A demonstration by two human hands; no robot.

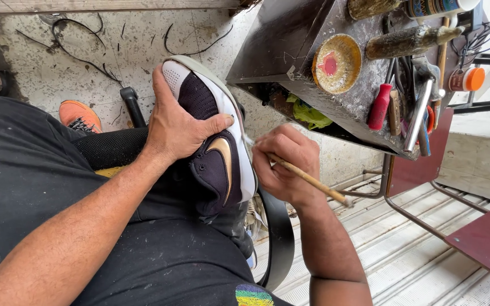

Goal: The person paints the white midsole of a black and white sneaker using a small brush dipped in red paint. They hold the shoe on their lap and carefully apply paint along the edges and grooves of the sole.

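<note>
The left hand [180, 127] clamps the dark shoe [214, 136] on the lap, its long axis running away from the body. The right hand [284, 164], just beside the white sole edge, pinches a thin brush [307, 178] whose tip meets that edge. Beyond stands a cluttered workbench [290, 39].

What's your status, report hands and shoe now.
Left hand clamps dark purple mesh sneaker with white sole on lap. Right hand holds thin wooden-handled brush, tip at the sole edge. Cluttered metal tool tray close right, not blocking.
</note>
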